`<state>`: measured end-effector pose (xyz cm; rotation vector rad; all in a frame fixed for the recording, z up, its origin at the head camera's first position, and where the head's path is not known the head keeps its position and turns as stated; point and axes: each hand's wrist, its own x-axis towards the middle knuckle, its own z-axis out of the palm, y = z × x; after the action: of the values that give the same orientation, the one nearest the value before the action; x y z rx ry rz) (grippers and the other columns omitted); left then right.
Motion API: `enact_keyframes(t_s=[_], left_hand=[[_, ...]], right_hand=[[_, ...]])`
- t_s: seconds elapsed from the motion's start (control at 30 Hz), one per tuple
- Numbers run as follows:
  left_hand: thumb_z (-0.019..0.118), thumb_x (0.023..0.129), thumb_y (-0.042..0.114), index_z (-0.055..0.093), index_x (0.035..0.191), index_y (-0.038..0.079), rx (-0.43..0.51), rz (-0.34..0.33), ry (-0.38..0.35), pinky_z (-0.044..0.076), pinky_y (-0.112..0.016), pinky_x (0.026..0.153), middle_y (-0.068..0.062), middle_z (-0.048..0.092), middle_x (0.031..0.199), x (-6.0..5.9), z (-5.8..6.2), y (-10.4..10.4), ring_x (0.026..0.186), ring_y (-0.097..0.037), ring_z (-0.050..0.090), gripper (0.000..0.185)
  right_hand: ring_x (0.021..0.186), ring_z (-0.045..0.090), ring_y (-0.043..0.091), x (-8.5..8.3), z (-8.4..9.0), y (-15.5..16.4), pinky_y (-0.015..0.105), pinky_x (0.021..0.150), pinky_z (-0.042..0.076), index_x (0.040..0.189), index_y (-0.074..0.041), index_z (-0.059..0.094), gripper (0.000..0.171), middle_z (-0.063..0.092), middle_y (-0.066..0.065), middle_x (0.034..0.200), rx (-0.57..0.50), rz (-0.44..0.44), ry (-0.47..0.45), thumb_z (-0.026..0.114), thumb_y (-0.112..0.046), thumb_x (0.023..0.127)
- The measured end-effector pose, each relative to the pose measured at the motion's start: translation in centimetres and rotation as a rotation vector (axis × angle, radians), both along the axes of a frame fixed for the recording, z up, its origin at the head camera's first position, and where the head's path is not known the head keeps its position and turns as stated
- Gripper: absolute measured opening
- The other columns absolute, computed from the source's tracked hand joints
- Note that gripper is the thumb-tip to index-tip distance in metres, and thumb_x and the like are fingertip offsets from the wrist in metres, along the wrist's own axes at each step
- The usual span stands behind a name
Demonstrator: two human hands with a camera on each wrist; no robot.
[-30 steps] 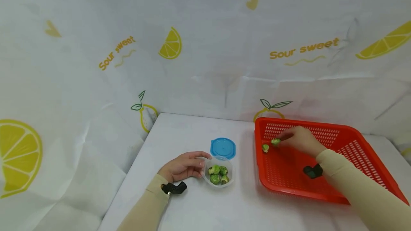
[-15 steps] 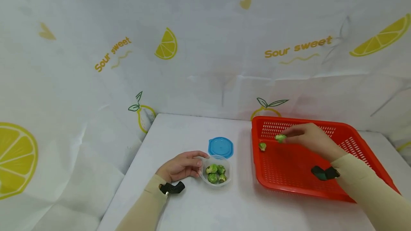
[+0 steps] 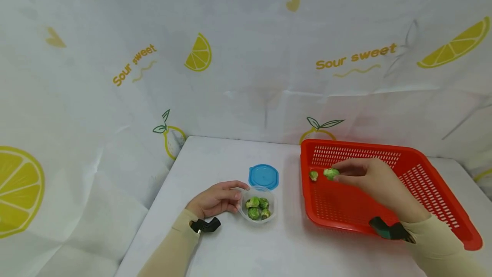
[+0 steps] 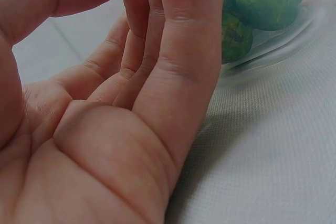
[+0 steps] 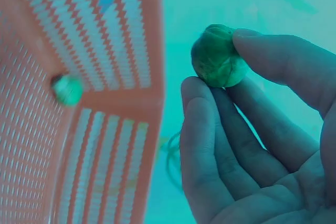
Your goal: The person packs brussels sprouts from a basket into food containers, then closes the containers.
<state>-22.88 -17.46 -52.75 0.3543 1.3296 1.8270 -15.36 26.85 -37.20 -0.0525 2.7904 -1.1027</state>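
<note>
Head view, right hand: the right hand [image 3: 374, 181] hangs over the red basket [image 3: 423, 183], fingertips pinching one Brussels sprout [image 3: 330, 173] above the basket's left end.
Head view, left hand: the left hand [image 3: 215, 199] rests on the white table [image 3: 238, 247], fingers curved against the side of the clear tub [image 3: 257, 209].
Head view, progress: about four sprouts lie in the tub; one loose sprout [image 3: 313, 175] is left in the basket; the blue lid [image 3: 263, 176] lies just behind the tub, off it.
Left wrist view: fingers [image 4: 173, 51] together, nearly straight, touching the tub's wall [image 4: 283, 45]; green sprouts show inside.
Right wrist view: thumb and fingertips [image 5: 202, 108] hold the sprout [image 5: 216, 56] clear of the basket wall [image 5: 121, 40]; the loose one [image 5: 66, 88] sits in the corner.
</note>
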Motion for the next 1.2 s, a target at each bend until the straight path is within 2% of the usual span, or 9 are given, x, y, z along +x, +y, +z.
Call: enact_keyframes(t_s=[0.07,0.17,0.37,0.47,0.67,0.87,1.0,1.2], left_hand=[[0.057,0.110,0.007,0.056,0.145,0.008,-0.001,0.003,-0.002,0.063,-0.023,0.077,-0.001,0.067,0.088,0.0,0.0,0.0,0.079,-0.011,0.067,0.035],[0.057,0.109,0.007,0.056,0.145,0.008,0.000,0.007,-0.005,0.063,-0.023,0.077,-0.001,0.067,0.088,0.0,0.0,0.1,0.079,-0.011,0.067,0.036],[0.055,0.110,0.006,0.056,0.144,0.008,-0.005,0.005,-0.010,0.063,-0.023,0.078,-0.001,0.066,0.088,-0.2,-0.1,0.1,0.079,-0.011,0.066,0.035],[0.056,0.110,0.006,0.056,0.145,0.007,-0.008,0.005,-0.011,0.063,-0.023,0.077,-0.001,0.066,0.088,-0.2,-0.2,0.1,0.079,-0.011,0.066,0.035],[0.058,0.109,0.008,0.055,0.146,0.006,-0.013,0.011,-0.014,0.063,-0.023,0.077,-0.001,0.067,0.088,-0.3,-0.2,0.0,0.078,-0.011,0.067,0.038],[0.055,0.110,0.007,0.055,0.146,0.006,-0.017,0.009,-0.016,0.063,-0.023,0.077,-0.001,0.067,0.087,-0.1,-0.4,0.3,0.078,-0.011,0.067,0.036],[0.053,0.110,0.006,0.056,0.144,0.008,-0.015,-0.002,-0.012,0.063,-0.023,0.077,0.000,0.066,0.087,-0.2,-0.4,0.4,0.079,-0.011,0.066,0.034],[0.058,0.108,0.007,0.056,0.144,0.006,-0.009,-0.004,0.010,0.063,-0.024,0.078,0.000,0.066,0.087,-0.3,-0.2,0.0,0.079,-0.010,0.067,0.036]], right_hand=[[0.102,0.075,0.015,0.6,0.1,-1.0,0.027,0.082,0.062,0.124,-0.020,0.080,0.040,0.082,0.000,0.113,-0.026,0.013,0.022,0.086,-0.044,0.093],[0.102,0.075,0.014,1.2,-0.1,-2.7,0.024,0.081,0.061,0.123,-0.021,0.081,0.039,0.082,-0.001,0.112,-0.062,0.014,0.017,0.087,-0.044,0.092],[0.103,0.075,0.016,1.8,-0.5,-6.2,0.032,0.087,0.066,0.124,-0.024,0.081,0.039,0.082,-0.003,0.112,-0.125,-0.002,-0.043,0.087,-0.045,0.092],[0.101,0.076,0.016,1.9,-0.9,-7.9,0.035,0.089,0.067,0.123,-0.022,0.081,0.036,0.082,-0.002,0.112,-0.152,0.015,-0.030,0.087,-0.040,0.092],[0.096,0.075,0.014,1.7,-2.2,-11.5,0.028,0.085,0.067,0.119,-0.020,0.081,0.030,0.081,-0.001,0.109,-0.219,0.047,-0.021,0.089,-0.028,0.091],[0.094,0.077,0.014,1.9,-3.8,-14.4,0.028,0.084,0.067,0.118,-0.013,0.081,0.028,0.081,0.002,0.110,-0.297,0.111,0.004,0.088,-0.020,0.091],[0.095,0.076,0.014,2.0,-4.6,-15.8,0.029,0.085,0.067,0.118,-0.013,0.081,0.028,0.081,0.003,0.111,-0.300,0.131,0.002,0.088,-0.021,0.092],[0.093,0.074,0.012,1.9,-5.6,-17.4,0.030,0.086,0.067,0.113,-0.017,0.081,0.023,0.079,-0.001,0.107,-0.261,0.134,0.010,0.088,-0.020,0.092]])
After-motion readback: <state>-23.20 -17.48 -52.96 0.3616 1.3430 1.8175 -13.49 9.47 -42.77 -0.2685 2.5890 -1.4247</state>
